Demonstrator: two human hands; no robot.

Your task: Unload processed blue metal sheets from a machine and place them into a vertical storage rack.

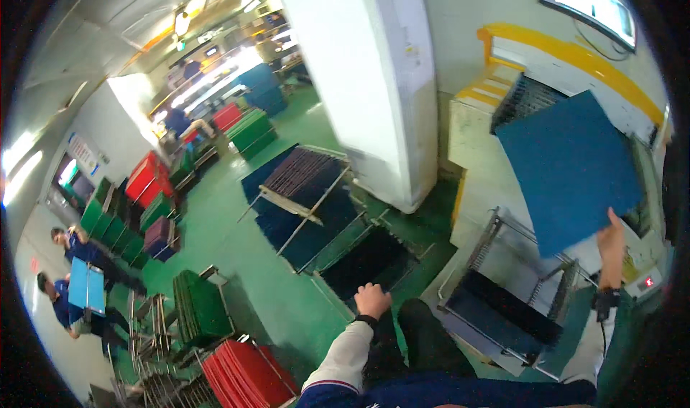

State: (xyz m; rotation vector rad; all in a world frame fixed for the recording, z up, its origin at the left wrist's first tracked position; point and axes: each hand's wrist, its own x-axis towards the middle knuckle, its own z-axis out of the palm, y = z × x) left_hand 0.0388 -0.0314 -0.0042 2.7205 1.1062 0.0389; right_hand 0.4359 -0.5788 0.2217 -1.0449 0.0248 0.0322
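A flat blue panel (571, 171) stands tilted at the right, and my right hand (612, 246) grips its lower right corner. Its upper part overlaps a dark slotted rack (528, 99) on the bench behind. My left hand (373, 300) is curled closed above my knee, near the middle of the view, with nothing visible in it. Just beyond that hand sits a floor rack of black panels (370, 268). Between my knees and my right arm, a metal wire rack (467, 264) holds dark panels (503, 304).
A tall white cabinet (366, 84) rises ahead. Racks of blue panels (309, 221) stand on the green floor (244, 264) before it. Red panels (244, 372) and green panels (201, 304) are racked at lower left. At far left, two people stand, one with a light-blue panel (87, 286).
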